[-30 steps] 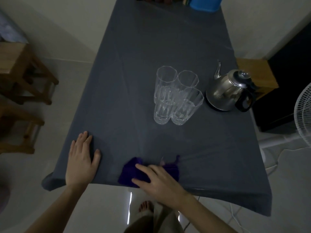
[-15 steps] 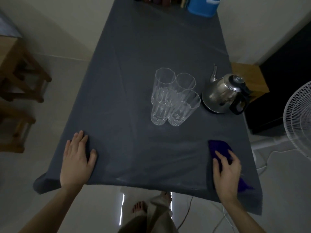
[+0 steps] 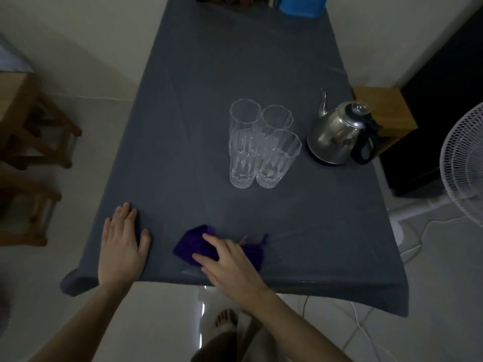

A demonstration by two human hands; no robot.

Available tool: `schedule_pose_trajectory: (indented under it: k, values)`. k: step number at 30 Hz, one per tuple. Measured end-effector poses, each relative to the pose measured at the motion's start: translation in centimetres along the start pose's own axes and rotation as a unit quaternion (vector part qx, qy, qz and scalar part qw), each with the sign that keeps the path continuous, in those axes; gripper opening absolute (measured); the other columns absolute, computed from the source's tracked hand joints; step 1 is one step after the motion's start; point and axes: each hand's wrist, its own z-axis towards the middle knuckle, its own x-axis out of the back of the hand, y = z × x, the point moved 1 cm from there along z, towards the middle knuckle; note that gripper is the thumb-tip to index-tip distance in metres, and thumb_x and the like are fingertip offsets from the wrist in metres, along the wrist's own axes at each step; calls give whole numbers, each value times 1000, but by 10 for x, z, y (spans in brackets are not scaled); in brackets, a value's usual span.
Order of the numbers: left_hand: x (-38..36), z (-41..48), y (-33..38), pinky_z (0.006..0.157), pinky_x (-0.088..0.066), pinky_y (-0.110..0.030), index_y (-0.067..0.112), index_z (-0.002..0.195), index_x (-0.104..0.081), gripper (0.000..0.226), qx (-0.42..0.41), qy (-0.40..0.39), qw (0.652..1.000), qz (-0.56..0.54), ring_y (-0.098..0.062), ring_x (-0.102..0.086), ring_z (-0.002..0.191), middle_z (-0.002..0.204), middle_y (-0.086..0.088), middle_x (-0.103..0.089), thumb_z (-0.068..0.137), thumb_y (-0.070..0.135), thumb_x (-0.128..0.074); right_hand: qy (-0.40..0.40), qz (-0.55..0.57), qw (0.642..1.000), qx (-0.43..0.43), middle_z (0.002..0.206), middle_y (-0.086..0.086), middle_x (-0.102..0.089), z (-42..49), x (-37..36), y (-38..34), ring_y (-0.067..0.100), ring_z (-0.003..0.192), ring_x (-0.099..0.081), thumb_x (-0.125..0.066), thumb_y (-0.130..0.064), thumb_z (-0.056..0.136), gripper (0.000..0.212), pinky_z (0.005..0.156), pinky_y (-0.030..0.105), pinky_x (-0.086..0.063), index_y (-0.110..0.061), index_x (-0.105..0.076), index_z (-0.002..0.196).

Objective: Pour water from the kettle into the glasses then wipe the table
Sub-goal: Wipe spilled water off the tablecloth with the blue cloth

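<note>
Several tall clear glasses (image 3: 261, 145) stand bunched together mid-table on the dark grey tablecloth (image 3: 198, 74). A steel kettle (image 3: 337, 137) with a black handle sits just right of them. Near the front edge lies a purple cloth (image 3: 193, 244), pressed flat under my right hand (image 3: 230, 262), fingers spread over it. My left hand (image 3: 121, 246) rests palm down on the tablecloth at the front left corner, holding nothing.
A blue container (image 3: 300, 5) and dark jars stand at the table's far end. Wooden stools (image 3: 31, 126) are on the left, a wooden box (image 3: 384, 113) and a white fan (image 3: 462, 163) on the right. A white cord (image 3: 366, 333) trails on the floor.
My right hand slid the purple cloth from the front right of the table back to the front middle. The left hand stayed put.
</note>
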Motion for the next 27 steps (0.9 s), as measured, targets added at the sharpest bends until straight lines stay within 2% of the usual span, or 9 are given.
schedule_pose_trajectory:
  k: [4,7,9,11,14,18,22,25,27]
  values:
    - [-2,-1,1,120,-7,-43,5,146,-26,66,-5,-11,1000,25,-29,-16,146,157,-15,-22,95,47,-19,13,-17,999,-37,137,8,-54,-53,22,41,23,108,-62,-80,-25,74,46,89,42,-56,-29,-64,117]
    - [-4,-5,5,118,-13,-51,2,145,-27,57,-5,-19,1000,23,-34,-19,144,155,-19,-23,100,38,-28,69,-13,985,-157,139,8,-52,-111,47,94,26,111,-59,-61,-27,87,33,90,44,-52,-30,-63,120]
    - [-6,-10,15,115,-19,-54,-1,142,-33,53,-15,-25,1000,12,-38,-24,141,152,-23,-28,99,30,-35,115,-35,957,-262,140,9,-50,-149,65,129,27,116,-54,-57,-27,93,30,96,46,-48,-26,-65,121]
    - [-10,-15,36,114,-21,-51,-3,137,-39,53,-55,-29,998,1,-40,-31,137,148,-24,-34,97,32,-34,147,-49,919,-362,140,11,-48,-173,82,154,31,122,-50,-61,-19,92,31,102,46,-44,-20,-66,122]
    - [-21,-25,87,115,-15,-43,1,136,-44,60,-128,-57,990,-25,-34,-34,136,147,-20,-39,89,38,-31,167,-58,888,-425,140,14,-45,-176,87,166,34,125,-48,-59,-16,92,31,105,44,-40,-14,-65,123]
    - [-37,-24,140,118,-9,-39,5,137,-44,55,-160,-62,985,-35,-28,-31,139,149,-15,-38,92,35,-32,176,-45,893,-411,139,17,-47,-144,69,144,33,123,-49,-65,-13,90,30,102,46,-45,-13,-66,120]
    - [-46,-21,146,118,-14,-44,5,139,-41,55,-150,-44,988,-2,-28,-30,141,150,-16,-36,93,34,-31,144,-12,943,-300,135,15,-55,-101,48,101,27,114,-55,-55,-27,92,28,94,40,-50,-20,-69,116]
    - [-47,-25,148,116,-18,-47,2,140,-40,56,-152,-39,987,31,-31,-31,140,150,-18,-35,94,33,-28,91,4,976,-198,131,11,-59,-82,35,71,24,103,-64,-75,-28,78,34,85,35,-56,-25,-68,111]
    - [-45,-28,152,116,-18,-47,1,141,-38,57,-145,-40,987,53,-31,-31,140,151,-19,-34,95,33,-25,65,21,987,-144,132,11,-58,-79,30,62,25,100,-65,-80,-24,73,43,80,37,-58,-25,-63,112]
